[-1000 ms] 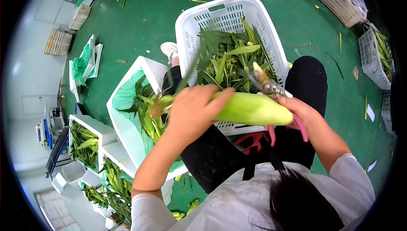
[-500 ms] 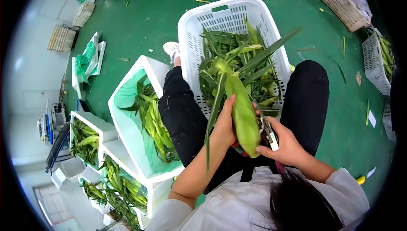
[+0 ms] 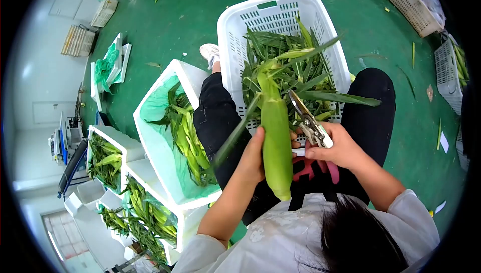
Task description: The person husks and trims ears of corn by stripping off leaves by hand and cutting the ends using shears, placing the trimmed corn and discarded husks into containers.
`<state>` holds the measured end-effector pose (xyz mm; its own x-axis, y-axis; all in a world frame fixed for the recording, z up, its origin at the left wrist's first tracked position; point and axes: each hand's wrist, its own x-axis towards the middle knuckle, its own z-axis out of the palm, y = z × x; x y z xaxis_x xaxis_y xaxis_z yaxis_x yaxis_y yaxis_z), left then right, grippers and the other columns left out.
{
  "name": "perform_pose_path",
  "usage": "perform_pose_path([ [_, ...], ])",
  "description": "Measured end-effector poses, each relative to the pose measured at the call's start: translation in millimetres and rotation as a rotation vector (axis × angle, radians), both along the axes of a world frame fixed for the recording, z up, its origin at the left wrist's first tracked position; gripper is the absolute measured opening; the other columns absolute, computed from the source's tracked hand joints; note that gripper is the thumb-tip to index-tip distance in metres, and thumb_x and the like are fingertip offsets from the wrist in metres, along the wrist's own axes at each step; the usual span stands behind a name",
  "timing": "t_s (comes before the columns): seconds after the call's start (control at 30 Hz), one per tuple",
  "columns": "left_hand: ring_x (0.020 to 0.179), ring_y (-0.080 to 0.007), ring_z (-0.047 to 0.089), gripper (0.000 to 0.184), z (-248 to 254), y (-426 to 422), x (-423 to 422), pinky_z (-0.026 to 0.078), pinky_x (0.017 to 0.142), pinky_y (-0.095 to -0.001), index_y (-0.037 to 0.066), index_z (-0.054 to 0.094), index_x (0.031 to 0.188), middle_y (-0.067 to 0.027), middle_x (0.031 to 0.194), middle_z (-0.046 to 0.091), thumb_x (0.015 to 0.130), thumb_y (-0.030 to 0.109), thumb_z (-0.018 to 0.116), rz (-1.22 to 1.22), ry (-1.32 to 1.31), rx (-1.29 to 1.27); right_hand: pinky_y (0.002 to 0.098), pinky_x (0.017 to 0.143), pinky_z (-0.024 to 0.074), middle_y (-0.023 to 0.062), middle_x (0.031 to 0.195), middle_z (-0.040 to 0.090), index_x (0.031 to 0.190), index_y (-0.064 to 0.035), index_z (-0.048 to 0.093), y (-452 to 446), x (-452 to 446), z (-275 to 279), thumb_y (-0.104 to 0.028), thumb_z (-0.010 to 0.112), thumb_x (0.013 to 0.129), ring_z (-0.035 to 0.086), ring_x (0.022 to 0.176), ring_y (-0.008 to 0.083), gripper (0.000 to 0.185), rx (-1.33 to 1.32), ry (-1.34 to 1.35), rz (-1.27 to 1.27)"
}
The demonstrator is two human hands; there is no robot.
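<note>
1 green corn ear (image 3: pixel 277 145), gripped in left hand (image 3: pixel 253 160); 1 pair of shears (image 3: pixel 311 130), gripped in right hand (image 3: pixel 338 145); 1 white basket (image 3: pixel 231 67) of leaves (image 3: pixel 260 46), between the knees (image 3: pixel 370 95).

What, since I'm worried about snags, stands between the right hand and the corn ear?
The shears, held in the right hand, sit partly between it and the corn ear. Fingertips also show at the ear's right edge; which hand's they are is unclear.
</note>
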<state>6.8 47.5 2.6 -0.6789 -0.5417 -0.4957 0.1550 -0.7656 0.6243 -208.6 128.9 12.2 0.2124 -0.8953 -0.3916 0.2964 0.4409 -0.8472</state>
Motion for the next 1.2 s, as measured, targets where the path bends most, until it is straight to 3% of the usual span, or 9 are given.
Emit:
perform_pose_path([
  [0.17,0.098,-0.0321,0.066,0.069,-1,-7,20,0.056,0.081,-0.0421,0.001,0.045,0.137,-0.0179,0.113,0.061,0.099,0.059,0.037,-0.227,-0.037,-0.124,0.0333,0.098,0.0429,0.0124,0.12,0.058,0.143,0.0002,0.041,2,-22,-5,-0.04,0.083,0.076,0.053,0.112,0.0209,0.088,-0.263,0.236,0.251],
  [0.23,0.091,-0.0328,0.067,0.069,-1,-11,29,0.057,0.078,-0.0418,0.001,0.044,0.137,-0.0198,0.109,0.061,0.099,0.057,0.038,-0.346,0.017,0.012,0.0338,0.099,0.0421,0.0138,0.123,0.056,0.148,0.0008,0.033,7,-27,-8,-0.041,0.082,0.077,0.053,0.115,0.0224,0.096,-0.151,0.055,0.215],
  [0.43,0.083,-0.0333,0.067,0.071,14,-10,29,0.058,0.067,-0.0389,-0.003,0.047,0.132,-0.024,0.098,0.061,0.099,0.058,0.033,-0.432,0.058,0.238,0.0303,0.089,0.049,0.0121,0.103,0.064,0.14,0.0022,0.041,0,-34,-9,-0.036,0.082,0.077,0.062,0.095,0.0211,0.085,-0.472,0.438,0.315],
  [0.67,0.102,-0.0324,0.061,0.091,10,0,36,0.059,0.07,-0.0427,-0.003,0.049,0.129,-0.0194,0.11,0.058,0.075,0.068,0.069,-0.244,0.03,-0.082,0.0223,0.06,0.0504,0.0023,0.079,0.064,0.108,0.0021,0.062,22,-16,6,-0.019,0.079,0.082,0.06,0.063,0.0075,0.037,0.121,-0.08,0.053],
  [0.77,0.106,-0.0335,0.061,0.084,-10,-10,43,0.059,0.078,-0.0444,-0.003,0.049,0.129,-0.0206,0.112,0.059,0.08,0.062,0.068,-0.216,0.128,-0.087,0.0281,0.069,0.053,0.0064,0.089,0.065,0.123,0.0036,0.056,32,-16,5,-0.021,0.075,0.084,0.063,0.083,0.0143,0.05,0.144,-0.4,0.131],
  [0.8,0.104,-0.0355,0.063,0.084,-6,-11,40,0.057,0.084,-0.0466,-0.004,0.049,0.128,-0.0228,0.115,0.058,0.082,0.063,0.064,-0.2,0.082,-0.069,0.0314,0.071,0.053,0.016,0.102,0.066,0.135,0.0063,0.048,36,-13,-1,-0.029,0.076,0.081,0.064,0.09,0.0228,0.071,0.146,-0.435,0.171],
  [0.93,0.091,-0.0395,0.067,0.081,-9,-20,39,0.058,0.078,-0.0473,-0.003,0.05,0.128,-0.0255,0.113,0.059,0.088,0.067,0.052,-0.538,0.227,0.074,0.0288,0.082,0.0477,0.0058,0.115,0.058,0.137,-0.0025,0.045,25,-5,4,-0.024,0.077,0.083,0.055,0.101,0.0135,0.066,0.017,-0.407,0.244],
  [1.07,0.087,-0.0383,0.064,0.087,-7,1,46,0.059,0.069,-0.0477,-0.002,0.05,0.129,-0.0197,0.091,0.057,0.084,0.073,0.051,-0.375,0.124,0.282,0.0239,0.052,0.0484,-0.0007,0.071,0.059,0.11,-0.0013,0.06,12,6,25,-0.019,0.079,0.081,0.058,0.06,0.0072,0.039,0.121,-0.168,0.001],
  [1.2,0.078,-0.036,0.062,0.092,-3,26,92,0.059,0.061,-0.0467,0.011,0.046,0.139,-0.015,0.084,0.051,0.079,0.081,0.051,0.083,0.378,0.334,0.0315,0.071,0.052,0.0043,0.078,0.058,0.117,-0.0003,0.055,13,25,-10,-0.025,0.066,0.089,0.059,0.072,0.0163,0.039,0.238,-0.368,-0.395],
])
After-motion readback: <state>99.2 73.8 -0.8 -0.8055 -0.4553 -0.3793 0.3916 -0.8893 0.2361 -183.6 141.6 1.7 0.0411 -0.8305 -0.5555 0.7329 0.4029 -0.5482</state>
